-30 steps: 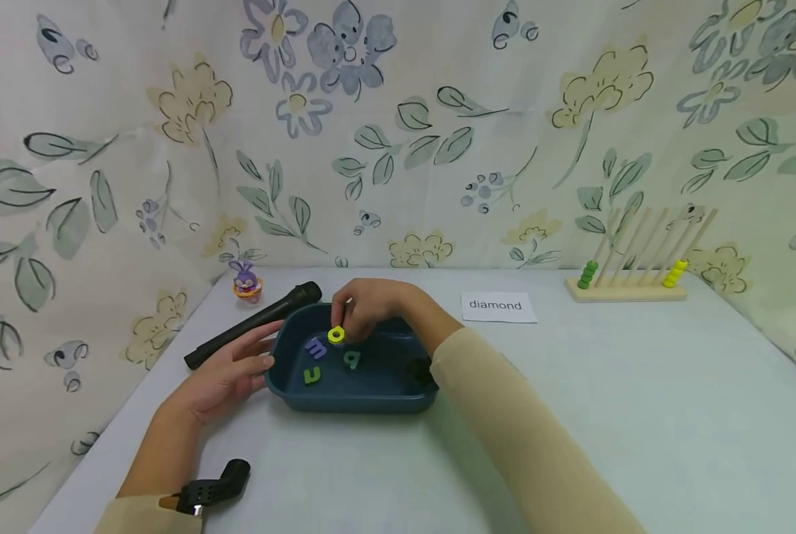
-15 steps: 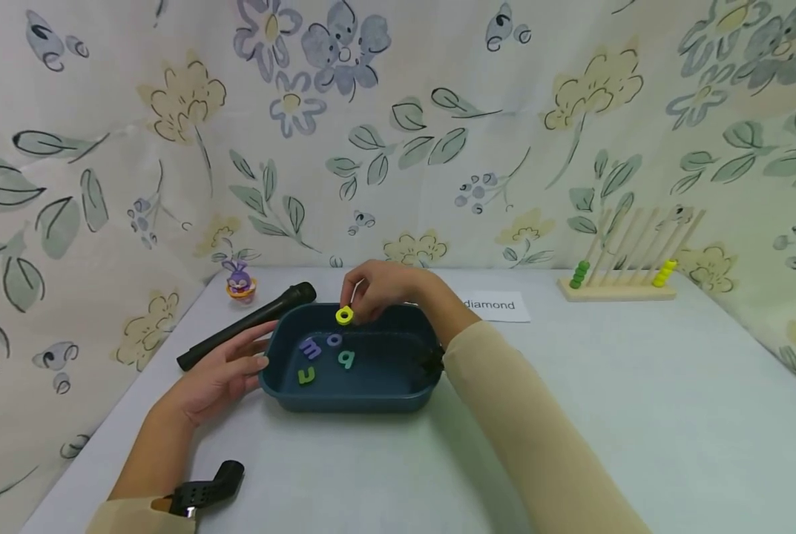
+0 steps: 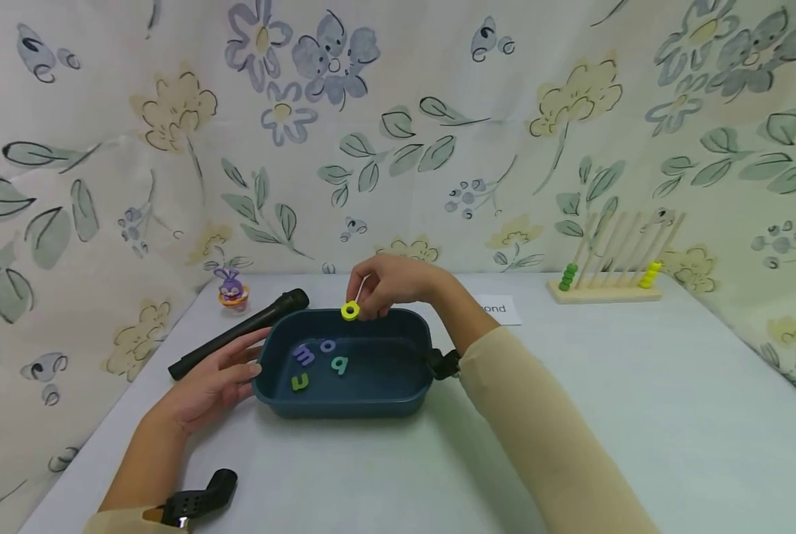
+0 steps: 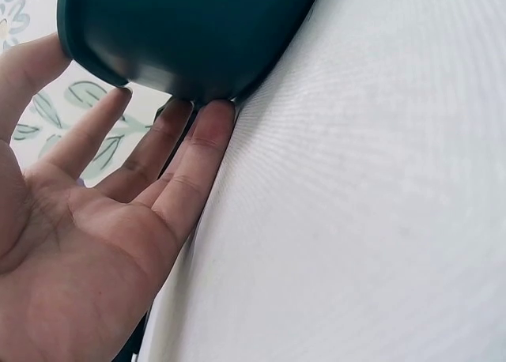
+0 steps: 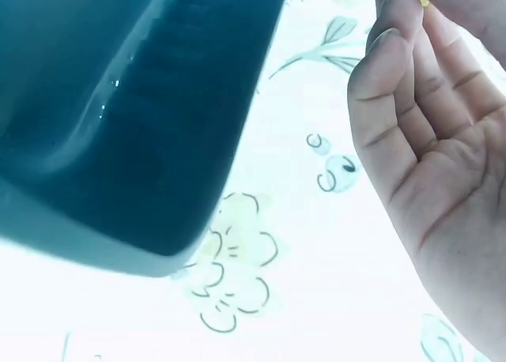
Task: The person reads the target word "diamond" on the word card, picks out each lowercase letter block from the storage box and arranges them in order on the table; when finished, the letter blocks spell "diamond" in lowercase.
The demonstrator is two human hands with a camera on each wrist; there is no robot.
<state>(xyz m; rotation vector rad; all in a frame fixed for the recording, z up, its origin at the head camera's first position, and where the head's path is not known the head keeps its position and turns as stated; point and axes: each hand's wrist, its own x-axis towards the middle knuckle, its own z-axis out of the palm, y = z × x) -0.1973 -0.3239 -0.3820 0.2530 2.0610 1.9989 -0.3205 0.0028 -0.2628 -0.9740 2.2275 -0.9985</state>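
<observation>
A blue plastic basin point(image 3: 344, 409) sits on the table with loose letters in it: a purple m point(image 3: 304, 356), a purple o point(image 3: 328, 345), a teal letter like q or p point(image 3: 340, 364) and a green u or n point(image 3: 300, 382). My right hand point(image 3: 394, 285) is over the basin's far rim, pinching a yellow letter point(image 3: 350, 311) with a round hole; part of it is behind the fingers. In the right wrist view only a sliver of yellow shows at the fingertips. My left hand point(image 4: 103, 212) touches the basin's outer left end with extended fingertips.
Behind the left hand lies a black microphone point(image 3: 240, 334). A purple rabbit toy point(image 3: 231, 288) stands at the back left. A word card point(image 3: 501, 308), partly covered by the right arm, lies behind the basin. A wooden bead rack point(image 3: 604, 291) stands at the back right.
My right hand has lifted the yellow letter up from the basin floor toward the far rim, uncovering the purple o. The left hand has stayed at the basin's end.
</observation>
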